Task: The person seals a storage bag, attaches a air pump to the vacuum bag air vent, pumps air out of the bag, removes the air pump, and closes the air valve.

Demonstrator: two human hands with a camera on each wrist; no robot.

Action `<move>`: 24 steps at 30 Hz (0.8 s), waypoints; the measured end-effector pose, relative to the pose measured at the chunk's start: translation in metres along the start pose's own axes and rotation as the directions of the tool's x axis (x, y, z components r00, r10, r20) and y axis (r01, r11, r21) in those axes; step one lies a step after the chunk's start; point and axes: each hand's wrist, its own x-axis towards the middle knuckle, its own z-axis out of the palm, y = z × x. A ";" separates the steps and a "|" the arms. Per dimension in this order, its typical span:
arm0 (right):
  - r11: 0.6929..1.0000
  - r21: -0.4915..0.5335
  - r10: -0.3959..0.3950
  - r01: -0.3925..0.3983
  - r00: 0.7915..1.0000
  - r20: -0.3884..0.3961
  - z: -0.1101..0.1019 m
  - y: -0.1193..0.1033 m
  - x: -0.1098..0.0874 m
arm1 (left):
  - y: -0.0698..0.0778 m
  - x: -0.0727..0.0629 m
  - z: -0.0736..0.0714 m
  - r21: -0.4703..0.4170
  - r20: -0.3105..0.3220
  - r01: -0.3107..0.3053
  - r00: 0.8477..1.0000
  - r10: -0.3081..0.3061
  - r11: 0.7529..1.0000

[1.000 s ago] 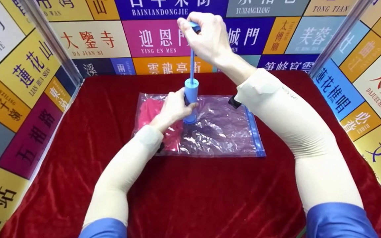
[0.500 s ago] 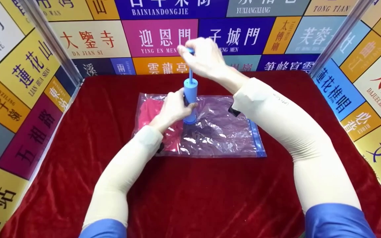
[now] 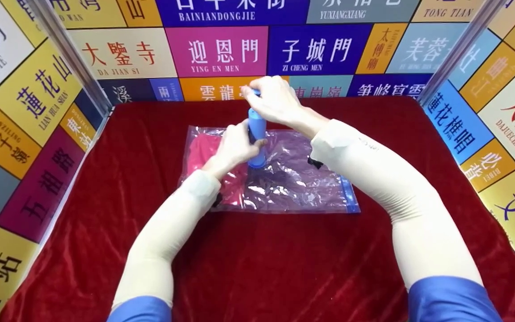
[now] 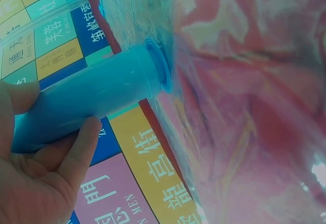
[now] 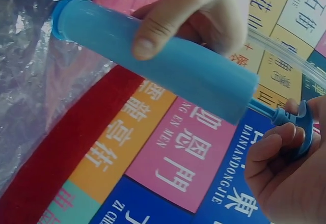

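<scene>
Where the clear plastic bag (image 3: 302, 179) reaches out to the left of the blue pump (image 3: 257, 127), pink material (image 3: 201, 150) shows through the film. Just beside the pump on that same side comes the left hand (image 3: 236, 143), its fingers and thumb wrapped round the barrel between base and top; the thumb shows plainly against the barrel in the right wrist view. The pump itself stands upright, its flanged base (image 4: 158, 65) touching the bag. Directly above the barrel, and reaching off to its right, is the right hand (image 3: 277, 100), fingers curled closely round the handle (image 5: 306, 127). Between that grip and the barrel's top, a short stretch of thin rod (image 5: 262, 107) shows in the right wrist view. To the pump's right the bag lies wrinkled and shiny, purplish in tone, and ends in a blue strip (image 3: 351, 197) well apart from the pump. Dark red cloth (image 3: 284, 259) spreads beneath the bag, and printed panels (image 3: 221, 51) rise behind the pump.
</scene>
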 end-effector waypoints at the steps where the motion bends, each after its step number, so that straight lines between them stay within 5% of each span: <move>1: 1.000 0.002 -0.003 0.003 1.000 0.003 0.002 0.001 -0.001 | 0.000 0.000 0.000 0.002 -0.001 -0.001 1.000 0.001 1.000; 7: 1.000 0.004 -0.021 0.020 0.999 0.026 0.013 0.010 -0.005 | 0.000 0.000 0.001 0.000 0.008 0.004 1.000 -0.004 1.000; 16: 0.998 0.043 -0.052 0.055 0.997 -0.063 0.022 0.018 -0.010 | 0.000 0.001 0.002 0.040 -0.026 -0.015 1.000 0.016 0.999; 24: 0.987 0.115 -0.095 0.111 0.986 -0.137 0.003 0.014 -0.004 | 0.004 -0.001 0.001 0.022 0.004 0.021 1.000 -0.021 1.000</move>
